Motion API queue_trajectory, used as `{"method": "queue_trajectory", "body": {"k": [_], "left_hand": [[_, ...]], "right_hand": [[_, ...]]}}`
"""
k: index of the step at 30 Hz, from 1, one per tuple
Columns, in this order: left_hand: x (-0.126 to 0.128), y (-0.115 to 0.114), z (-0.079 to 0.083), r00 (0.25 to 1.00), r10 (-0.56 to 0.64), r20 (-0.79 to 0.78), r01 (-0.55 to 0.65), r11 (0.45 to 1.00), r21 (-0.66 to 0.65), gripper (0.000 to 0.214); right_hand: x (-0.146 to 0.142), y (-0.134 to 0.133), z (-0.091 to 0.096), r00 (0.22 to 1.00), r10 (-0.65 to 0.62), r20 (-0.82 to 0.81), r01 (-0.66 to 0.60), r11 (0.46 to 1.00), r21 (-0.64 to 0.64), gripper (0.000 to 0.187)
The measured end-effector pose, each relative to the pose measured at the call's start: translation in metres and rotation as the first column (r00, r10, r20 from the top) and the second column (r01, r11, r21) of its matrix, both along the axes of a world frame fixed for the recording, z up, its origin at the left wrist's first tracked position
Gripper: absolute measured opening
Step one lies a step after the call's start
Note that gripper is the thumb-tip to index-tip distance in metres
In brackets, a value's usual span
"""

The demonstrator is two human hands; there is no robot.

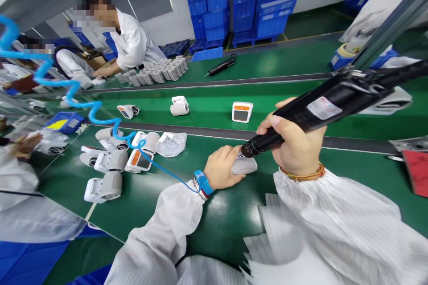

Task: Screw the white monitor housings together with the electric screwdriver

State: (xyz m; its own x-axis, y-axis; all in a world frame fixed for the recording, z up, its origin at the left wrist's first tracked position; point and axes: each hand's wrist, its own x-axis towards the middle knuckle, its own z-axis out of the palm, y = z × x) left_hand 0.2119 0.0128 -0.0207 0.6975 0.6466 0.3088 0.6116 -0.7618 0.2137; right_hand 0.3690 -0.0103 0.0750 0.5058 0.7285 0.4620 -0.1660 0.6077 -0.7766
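My right hand (297, 142) is wrapped round a black electric screwdriver (307, 107), tilted with its tip down to the left. The tip end meets a wrist blood pressure monitor (244, 166) on the green bench; the bit itself is hidden. My left hand (222, 167) grips that monitor from the left, its grey cuff showing at the fingertips. Round my left wrist sits a blue strap (202, 182) joined to a coiled blue cord (90, 107). Left of this hand lie a clear bag of small screws (171, 144) and several white monitors with grey cuffs (112, 160).
Beyond the bench runs a green conveyor (207, 109) carrying several monitors, one with an orange-striped face (242, 111). Another screwdriver (220, 66) lies on the far bench. A co-worker in white (137, 40) handles parts there. A red item (416, 171) is at right.
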Motion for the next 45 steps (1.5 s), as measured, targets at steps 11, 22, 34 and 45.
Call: {"method": "queue_trajectory", "body": {"k": [11,22,34,45], "left_hand": [[0.000,0.000,0.000,1.000,0.014,-0.006,-0.014,1.000,0.001,0.074],[-0.002,0.001,-0.001,0.998,0.061,0.016,-0.060,0.996,-0.065,0.080],[0.031,0.111,0.021,0.857,0.430,0.283,-0.274,0.846,-0.456,0.076],[0.169,0.125,0.010,0.993,0.118,-0.028,-0.117,0.992,0.034,0.064]], "right_hand": [[0.000,0.003,-0.008,0.997,-0.017,0.080,0.023,0.997,-0.067,0.011],[-0.003,0.009,-0.004,0.999,0.034,-0.032,-0.036,0.996,-0.085,0.019],[0.096,0.024,0.019,0.915,-0.374,-0.149,0.369,0.927,-0.059,0.020],[0.101,0.021,0.023,0.904,-0.389,-0.179,0.380,0.921,-0.086,0.018]]}}
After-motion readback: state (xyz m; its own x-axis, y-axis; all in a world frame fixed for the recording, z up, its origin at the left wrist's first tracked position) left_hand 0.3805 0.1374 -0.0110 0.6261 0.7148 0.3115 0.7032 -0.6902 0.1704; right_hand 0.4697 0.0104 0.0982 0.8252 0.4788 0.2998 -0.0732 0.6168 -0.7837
